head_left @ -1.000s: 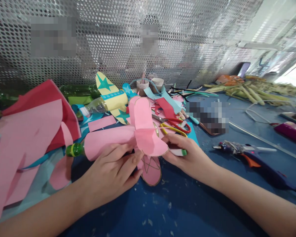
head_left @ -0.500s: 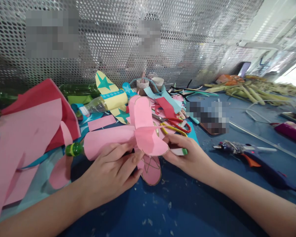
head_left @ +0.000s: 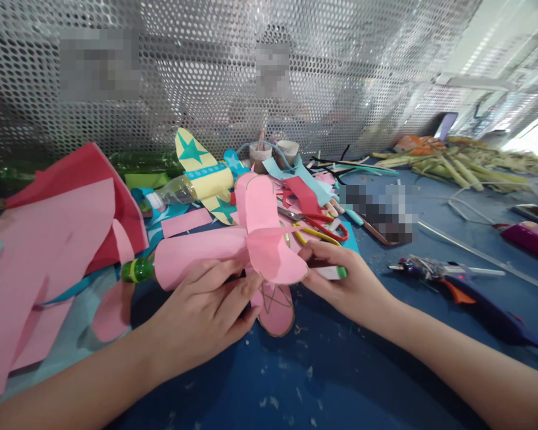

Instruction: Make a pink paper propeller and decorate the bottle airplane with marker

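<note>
A pink paper-covered bottle point(head_left: 199, 255) with a green neck lies sideways before me, its neck pointing left. Folded pink paper fins point(head_left: 262, 206) stand up at its right end, and a rounded pink flap point(head_left: 275, 307) with a drawn star hangs below. My left hand point(head_left: 210, 310) rests along the bottle's near side, fingers curled against it and the fins' base. At the right tip of the lower fin, my right hand point(head_left: 354, 283) pinches a white marker with a green end point(head_left: 334, 273). Its tip is hidden by the fingers.
Scissors with red handles point(head_left: 327, 226) lie among paper scraps behind the bottle. A yellow paper airplane point(head_left: 208, 179) stands further back. Pink and red sheets point(head_left: 72, 227) cover the left. To the right are a glue gun point(head_left: 466, 292) and a phone point(head_left: 381, 218).
My right hand has shifted very slightly, the marker's green end moving a little right and up. My left hand and the bottle stay nearly still.
</note>
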`<state>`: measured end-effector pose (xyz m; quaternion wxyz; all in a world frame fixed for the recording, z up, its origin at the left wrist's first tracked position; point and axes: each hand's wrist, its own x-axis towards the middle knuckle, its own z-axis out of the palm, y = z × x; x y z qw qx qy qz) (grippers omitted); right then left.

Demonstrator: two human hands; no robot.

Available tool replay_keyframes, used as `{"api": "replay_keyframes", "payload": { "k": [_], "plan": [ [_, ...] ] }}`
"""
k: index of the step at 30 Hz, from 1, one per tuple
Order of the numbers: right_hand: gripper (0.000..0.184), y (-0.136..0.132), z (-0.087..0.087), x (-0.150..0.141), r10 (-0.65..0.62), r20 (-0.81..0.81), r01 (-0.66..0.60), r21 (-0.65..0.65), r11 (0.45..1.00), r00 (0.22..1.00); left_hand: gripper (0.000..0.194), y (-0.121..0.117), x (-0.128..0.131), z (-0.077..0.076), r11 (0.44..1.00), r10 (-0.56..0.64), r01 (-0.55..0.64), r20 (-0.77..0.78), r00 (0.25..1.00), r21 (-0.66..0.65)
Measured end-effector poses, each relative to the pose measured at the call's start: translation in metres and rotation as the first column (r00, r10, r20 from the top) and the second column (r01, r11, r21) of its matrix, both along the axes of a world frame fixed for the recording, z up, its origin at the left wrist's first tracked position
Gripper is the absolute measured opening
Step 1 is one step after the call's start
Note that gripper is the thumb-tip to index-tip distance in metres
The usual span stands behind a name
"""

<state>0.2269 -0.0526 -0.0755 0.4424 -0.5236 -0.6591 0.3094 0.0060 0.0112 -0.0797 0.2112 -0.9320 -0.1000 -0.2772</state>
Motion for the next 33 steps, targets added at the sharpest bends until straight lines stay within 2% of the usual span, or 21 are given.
{"api": "replay_keyframes", "payload": {
  "k": [12,27,33],
  "plan": [
    [0.014,0.006,-0.01,-0.004,0.028,-0.164,-0.049,-0.124,0.991,0.986,0.024,0.0,-0.003,-0.002,1.0,-0.012,0.013,-0.015,1.0,0.017],
    [0.016,0.005,-0.011,-0.003,0.016,-0.082,-0.028,-0.147,0.989,0.996,0.025,0.0,-0.003,-0.002,1.0,-0.001,0.001,-0.024,1.0,0.016],
    [0.01,0.004,-0.013,-0.001,0.042,-0.086,-0.053,-0.126,0.991,0.995,0.026,0.0,-0.004,-0.004,1.0,-0.009,0.009,-0.033,0.999,0.01]
  ]
}}
